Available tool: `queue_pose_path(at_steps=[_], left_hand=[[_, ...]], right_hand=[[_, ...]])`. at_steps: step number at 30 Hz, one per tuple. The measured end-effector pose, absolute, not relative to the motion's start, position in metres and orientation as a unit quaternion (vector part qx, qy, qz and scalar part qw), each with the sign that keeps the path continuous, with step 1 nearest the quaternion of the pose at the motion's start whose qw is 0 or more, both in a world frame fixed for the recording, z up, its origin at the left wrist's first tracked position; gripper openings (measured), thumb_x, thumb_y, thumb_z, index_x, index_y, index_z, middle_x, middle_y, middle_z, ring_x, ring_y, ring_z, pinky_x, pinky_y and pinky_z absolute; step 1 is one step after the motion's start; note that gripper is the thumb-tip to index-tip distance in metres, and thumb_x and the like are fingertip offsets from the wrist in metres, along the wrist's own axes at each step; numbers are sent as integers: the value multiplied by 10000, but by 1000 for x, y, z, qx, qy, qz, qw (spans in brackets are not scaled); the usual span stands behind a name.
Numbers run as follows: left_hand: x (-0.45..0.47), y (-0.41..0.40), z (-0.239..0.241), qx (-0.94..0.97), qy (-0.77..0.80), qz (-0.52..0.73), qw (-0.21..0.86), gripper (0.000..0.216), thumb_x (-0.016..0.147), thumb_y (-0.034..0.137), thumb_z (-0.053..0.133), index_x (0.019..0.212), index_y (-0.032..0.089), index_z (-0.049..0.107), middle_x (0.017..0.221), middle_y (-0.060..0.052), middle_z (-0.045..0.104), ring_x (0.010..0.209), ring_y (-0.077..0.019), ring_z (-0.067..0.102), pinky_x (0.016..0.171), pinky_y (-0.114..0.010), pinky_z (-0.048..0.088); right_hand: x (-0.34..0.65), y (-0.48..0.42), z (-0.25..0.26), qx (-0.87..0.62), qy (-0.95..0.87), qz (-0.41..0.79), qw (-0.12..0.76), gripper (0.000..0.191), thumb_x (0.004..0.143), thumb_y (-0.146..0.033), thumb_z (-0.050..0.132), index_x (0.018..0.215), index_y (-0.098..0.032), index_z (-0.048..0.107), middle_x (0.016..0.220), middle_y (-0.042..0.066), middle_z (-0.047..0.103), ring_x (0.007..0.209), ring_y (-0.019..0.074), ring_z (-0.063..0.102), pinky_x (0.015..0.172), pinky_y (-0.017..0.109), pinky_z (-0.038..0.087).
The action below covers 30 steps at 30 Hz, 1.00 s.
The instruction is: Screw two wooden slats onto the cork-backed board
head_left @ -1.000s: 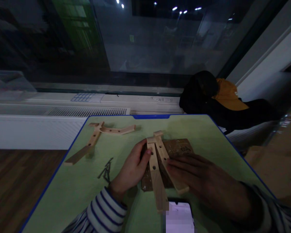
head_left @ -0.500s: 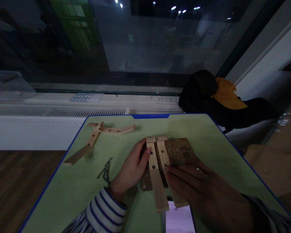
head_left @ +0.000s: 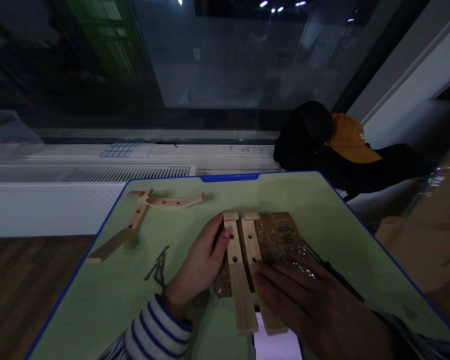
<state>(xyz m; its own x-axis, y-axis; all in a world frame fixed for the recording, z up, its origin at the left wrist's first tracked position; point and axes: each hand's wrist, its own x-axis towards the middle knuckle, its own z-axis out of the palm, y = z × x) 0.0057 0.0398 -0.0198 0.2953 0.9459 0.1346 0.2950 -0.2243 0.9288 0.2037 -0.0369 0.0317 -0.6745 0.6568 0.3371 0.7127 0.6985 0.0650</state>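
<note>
Colours as we see them:
We log pale tan wooden slats (head_left: 237,280), speckled brown board (head_left: 281,234), green blue-edged tabletop (head_left: 116,295), navy-white striped sleeve (head_left: 155,336).

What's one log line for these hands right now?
left hand: thumb on left wooden slat | right hand: fingers over right wooden slat | both slats: side by side on brown board

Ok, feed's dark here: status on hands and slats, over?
Left hand thumb on left slat, grip unclear. Right hand flat on right slat. Slats side by side on brown board. Right slat's near end over lit phone; nails lie left.
</note>
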Motion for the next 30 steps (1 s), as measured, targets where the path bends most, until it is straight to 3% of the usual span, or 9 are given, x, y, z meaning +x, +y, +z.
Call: queue_pose_path(at_steps=[18, 30], left_hand=[[4, 39, -19, 681, 476, 363, 422, 358, 940, 304, 400, 1292, 259, 443, 1263, -35, 548, 1082, -194, 538, 964, -333, 402], [4, 38, -16, 681, 476, 357, 427, 361, 943, 312, 395, 1299, 266, 442, 1251, -34, 556, 1091, -202, 534, 958, -337, 406]], right_hand=[[206, -37, 35, -382, -907, -100, 146, 413, 975, -224, 225, 1120, -225, 612, 1126, -31, 663, 999, 126, 564, 1002, 338, 284], [205, -40, 32, -389, -902, -119, 146, 410, 963, -201, 235, 1102, -243, 618, 1106, -40, 673, 981, 126, 582, 988, 351, 321]])
